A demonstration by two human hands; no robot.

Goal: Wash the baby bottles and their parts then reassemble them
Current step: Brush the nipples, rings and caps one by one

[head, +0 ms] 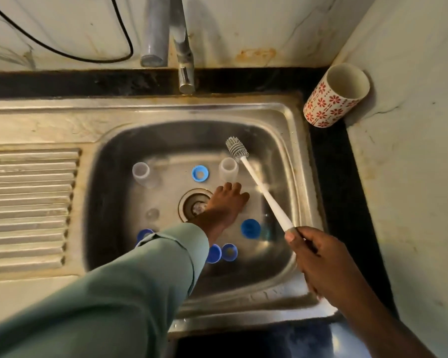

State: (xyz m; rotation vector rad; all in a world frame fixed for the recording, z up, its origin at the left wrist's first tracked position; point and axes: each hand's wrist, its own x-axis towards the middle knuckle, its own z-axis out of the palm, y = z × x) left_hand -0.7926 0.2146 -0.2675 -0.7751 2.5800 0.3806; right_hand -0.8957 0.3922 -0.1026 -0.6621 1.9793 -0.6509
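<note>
Reaching down into the steel sink (290, 117), your left hand (226, 202) has its fingers at the base of a clear bottle (228, 171) standing upright at the back of the basin; whether that grip has closed on it, you cannot tell from up here. Your right hand (321, 259) is curled tight round the end of the white bottle brush (259, 187), its grey bristle head angled up over the back right of the basin, just beside that bottle. A second clear bottle (142, 174) stands well apart at the back left. Between the two sits a blue ring (200, 173), open side up. More blue parts lie at the front: a cap (250, 228) to the right of your wrist, a second ring (229, 251) and another cap (214, 253) near your sleeve (140, 280), one more (144, 234) peeking out at the left. A small clear piece (152, 214) rests left of the drain (195, 205). Up on the dark surface (329, 156), a red-flowered cup (334, 96) stands in the corner.
</note>
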